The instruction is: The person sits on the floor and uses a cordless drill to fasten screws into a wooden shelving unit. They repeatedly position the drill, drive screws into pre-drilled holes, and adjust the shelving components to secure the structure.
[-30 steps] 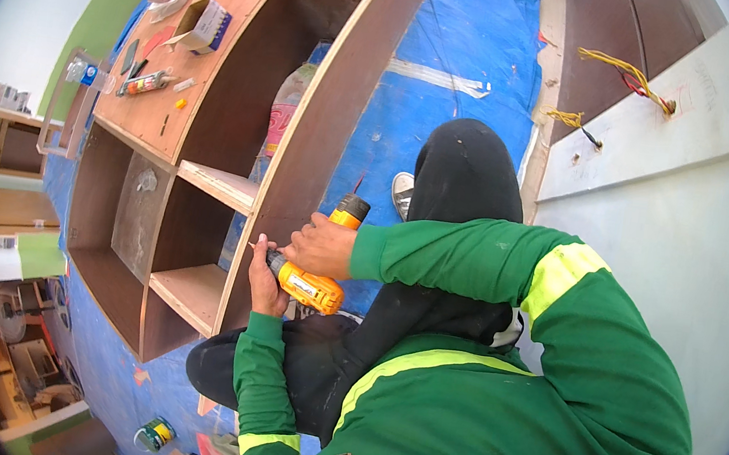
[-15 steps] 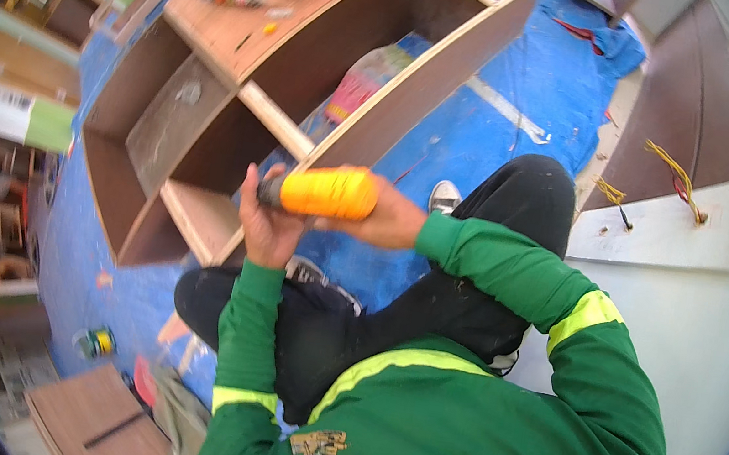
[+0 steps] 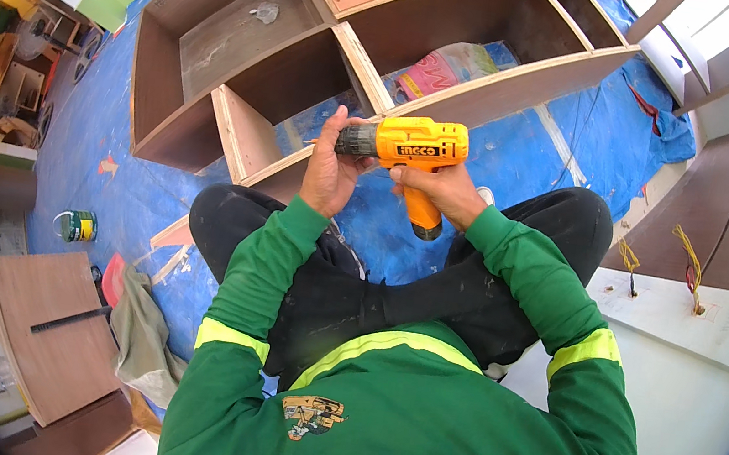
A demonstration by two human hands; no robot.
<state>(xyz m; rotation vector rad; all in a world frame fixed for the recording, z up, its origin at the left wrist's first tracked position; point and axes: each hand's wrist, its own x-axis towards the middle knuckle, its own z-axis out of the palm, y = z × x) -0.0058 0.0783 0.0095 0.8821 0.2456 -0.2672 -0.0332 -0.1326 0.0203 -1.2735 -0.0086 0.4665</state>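
A yellow and black cordless drill [image 3: 422, 140] lies sideways in front of me, above my lap, its chuck end toward the left. My right hand [image 3: 443, 189] is wrapped round its grip, with the black base of the handle showing below. Around the black chuck [image 3: 357, 140] are the fingers of my left hand [image 3: 332, 173]. A thin bit tip pokes out past those fingers on the left. Just beyond the drill stands an open wooden cabinet frame [image 3: 239, 135] with several compartments.
Blue sheeting [image 3: 87, 163] covers the floor. A pink and white bag [image 3: 445, 71] lies inside the frame. At left are a small green bucket [image 3: 76, 226], a wooden panel [image 3: 52, 325] and a grey-green cloth [image 3: 143, 336]. Yellow wires [image 3: 688, 256] stick out of a white panel at right.
The drill has turned so its side and handle now show. My view has shifted, with the cabinet frame now farther up and to the right. Both hands still hold the drill.
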